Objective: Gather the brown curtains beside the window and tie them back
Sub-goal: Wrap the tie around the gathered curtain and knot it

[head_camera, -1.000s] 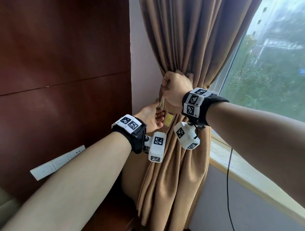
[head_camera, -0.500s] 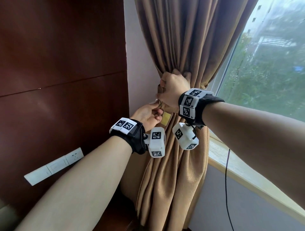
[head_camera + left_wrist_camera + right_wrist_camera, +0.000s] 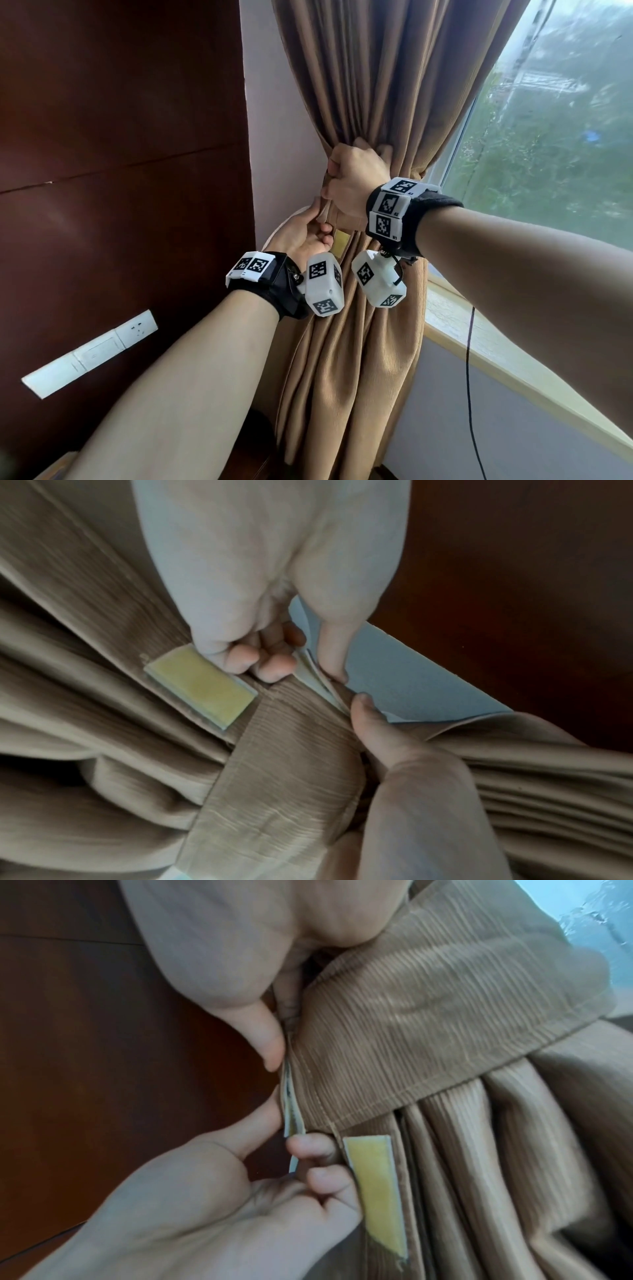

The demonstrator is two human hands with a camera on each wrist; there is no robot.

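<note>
- The brown curtain [image 3: 373, 102] hangs bunched between the dark wood panel [image 3: 120, 137] and the window [image 3: 555, 130], with a tie-back band [image 3: 428, 1031] wrapped round it.
- Right hand [image 3: 356, 181] is fisted round the gathered folds and band, thumb pressing the band's end.
- Left hand [image 3: 303, 236], just below, pinches that same end between thumb and curled fingers.
- White wall sockets [image 3: 92, 353] sit on the panel; a black cable [image 3: 474, 394] dangles under the sill.
- Wrist views reveal a yellow fastening strip [image 3: 202, 687] sewn on the curtain, uncovered.
- "R1" reads on the right wrist marker [image 3: 388, 214].
</note>
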